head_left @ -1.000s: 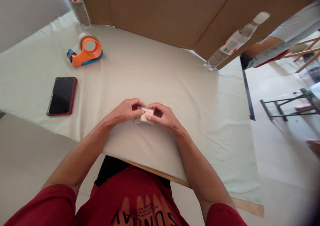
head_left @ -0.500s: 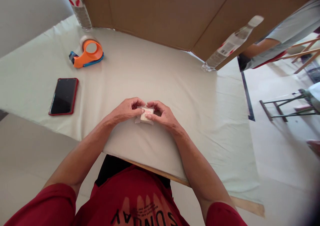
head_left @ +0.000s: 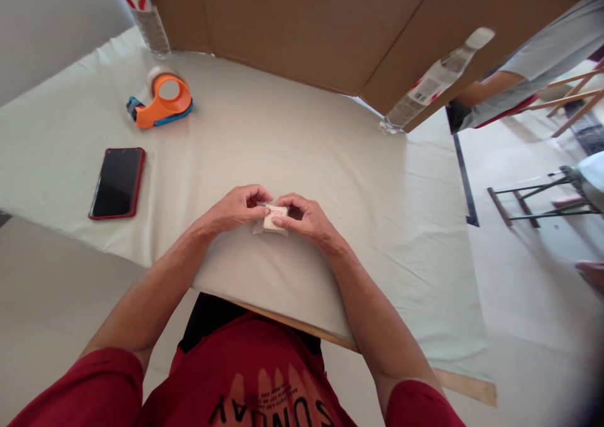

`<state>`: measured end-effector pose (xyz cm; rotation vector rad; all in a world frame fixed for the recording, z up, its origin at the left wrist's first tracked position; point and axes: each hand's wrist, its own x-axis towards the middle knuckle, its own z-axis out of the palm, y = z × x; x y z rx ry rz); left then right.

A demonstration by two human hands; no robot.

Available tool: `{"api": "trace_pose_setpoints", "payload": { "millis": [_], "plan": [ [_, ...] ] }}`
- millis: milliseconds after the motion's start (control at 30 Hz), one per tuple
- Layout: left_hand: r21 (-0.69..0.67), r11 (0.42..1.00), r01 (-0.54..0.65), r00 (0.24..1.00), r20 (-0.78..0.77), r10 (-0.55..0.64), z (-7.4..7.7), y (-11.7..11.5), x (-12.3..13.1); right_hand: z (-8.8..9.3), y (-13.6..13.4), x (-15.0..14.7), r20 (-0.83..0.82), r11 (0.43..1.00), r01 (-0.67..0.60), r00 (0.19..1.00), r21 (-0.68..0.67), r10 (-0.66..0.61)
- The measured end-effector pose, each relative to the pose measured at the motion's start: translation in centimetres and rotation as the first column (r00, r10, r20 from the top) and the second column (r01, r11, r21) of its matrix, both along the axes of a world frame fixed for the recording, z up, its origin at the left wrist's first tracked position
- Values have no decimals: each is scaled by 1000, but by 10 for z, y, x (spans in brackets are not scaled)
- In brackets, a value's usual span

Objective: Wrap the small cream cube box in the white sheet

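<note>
Near the table's front edge, a small whitish square packet (head_left: 275, 219) with red print and a clear wrapper lies between my two hands. My left hand (head_left: 240, 207) grips its left side, thumb on top and fingers curled behind. On the right side, my right hand (head_left: 306, 218) holds it with the thumb pressed on the upper face and the fingers bent around the far edge. The fingertips at the back partly hide the packet's far side. Its clear wrapper sticks out at the lower left.
An orange tape dispenser (head_left: 165, 103) and a phone in a red case (head_left: 117, 183) lie on the left of the cloth-covered table (head_left: 302, 144). Water bottles (head_left: 436, 81) stand against a brown cardboard panel (head_left: 292, 24). A person's arm (head_left: 493, 87) shows at right, beyond the panel.
The right fingers have shifted slightly along the packet's far edge. Both hands keep their hold; the whole view has drifted a little.
</note>
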<state>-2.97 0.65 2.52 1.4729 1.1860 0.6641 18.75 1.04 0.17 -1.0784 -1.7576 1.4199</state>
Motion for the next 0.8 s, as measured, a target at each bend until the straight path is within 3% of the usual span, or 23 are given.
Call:
{"api": "trace_pose_setpoints", "payload": {
  "millis": [133,300,500,800],
  "plan": [
    [26,997,-78,996,39,77,-3,2,1,-6,1,2,-130,988,144,980,-59,-151],
    [96,968,-233,972,6,233,-6,7,-5,-17,8,6,-274,931,335,890,-147,-364],
    [110,974,-198,975,-76,207,-5,8,-10,-21,8,3,-248,921,373,887,-113,-389],
    [130,979,-157,975,-141,175,1,4,-7,-10,4,-1,-165,906,405,892,-122,-421]
  ]
}}
